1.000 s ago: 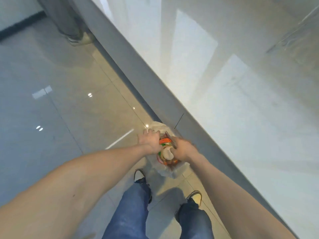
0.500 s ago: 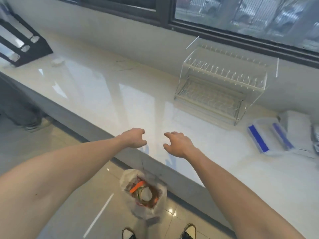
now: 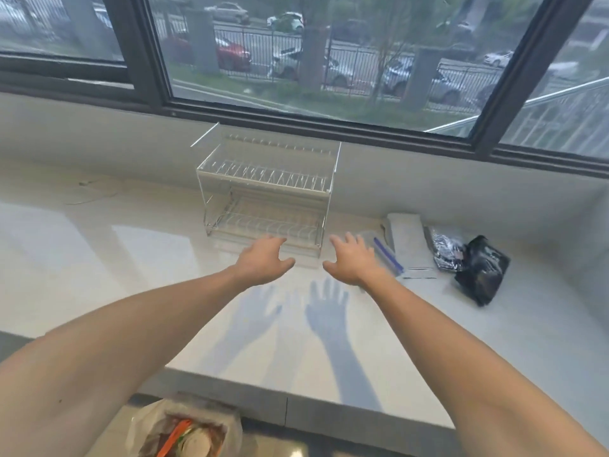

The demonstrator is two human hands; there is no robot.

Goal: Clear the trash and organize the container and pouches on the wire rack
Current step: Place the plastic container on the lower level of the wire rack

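A two-tier wire rack (image 3: 267, 196) stands with both tiers bare on the white counter (image 3: 99, 258) below the window. My left hand (image 3: 263, 260) and my right hand (image 3: 351, 258) hover open over the counter just in front of the rack, holding nothing. To the right of the rack lie a clear container with a blue-edged lid (image 3: 384, 252), a grey pouch (image 3: 408, 242), a silver pouch (image 3: 445, 252) and a black pouch (image 3: 482, 270). A plastic trash bag (image 3: 184, 430) full of colourful wrappers sits on the floor below the counter edge.
A dark-framed window (image 3: 155, 61) runs behind the counter. The counter's front edge (image 3: 296, 410) crosses the bottom of the view, with grey floor tiles below. A thin wire or crack mark (image 3: 95, 192) lies at the back left of the counter.
My hands let go of the trash bag on the floor and rose over the counter toward the rack. The view lifted from the floor to the window, and my fingers spread apart.
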